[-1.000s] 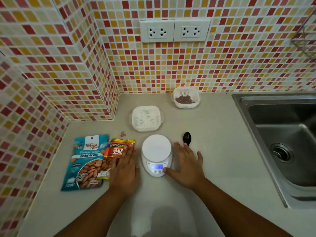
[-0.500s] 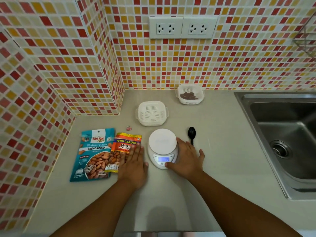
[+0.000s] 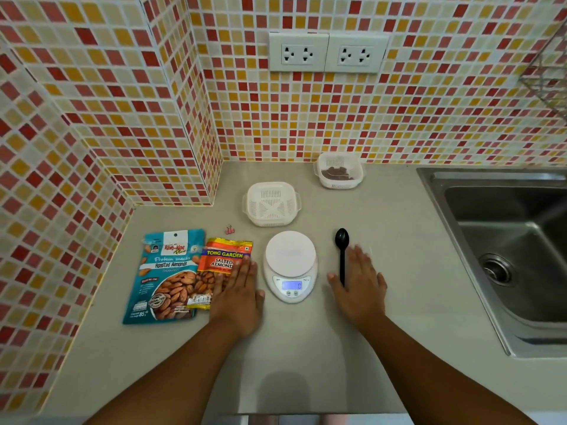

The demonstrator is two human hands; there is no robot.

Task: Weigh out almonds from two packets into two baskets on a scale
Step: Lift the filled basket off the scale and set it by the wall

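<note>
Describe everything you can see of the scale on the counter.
The scale is small, white and looks plastic, with a round flat platform that is bare. Toward the person a lit bluish display reads 0, with two small buttons below it. It sits flat on the counter, between the left hand and the right hand; neither hand touches it.

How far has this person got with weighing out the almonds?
One basket by the wall already holds nuts. The scale is on, reads 0, nothing on it. The other basket looks empty. Left hand rests on the salted packet; right hand lies beside the spoon.
</note>
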